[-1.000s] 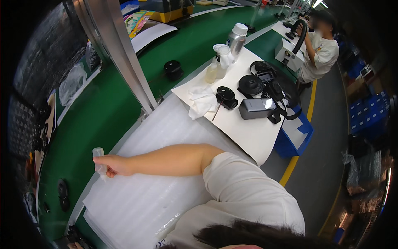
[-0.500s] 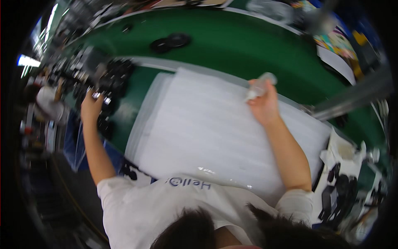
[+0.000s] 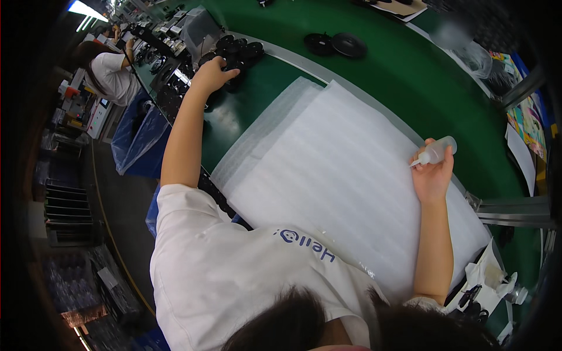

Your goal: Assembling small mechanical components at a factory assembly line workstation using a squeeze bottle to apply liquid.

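Now the left hand (image 3: 212,74), unseen a second ago, reaches black round parts (image 3: 253,50), grip unclear; right hand (image 3: 433,175) clamps a squeeze bottle (image 3: 440,150).

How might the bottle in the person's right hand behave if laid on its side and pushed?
The bottle would probably roll, since its body looks rounded. It is likely light: its translucent walls look like thin plastic, and the right hand alone holds it up. Its tapered nozzle end might make it veer.
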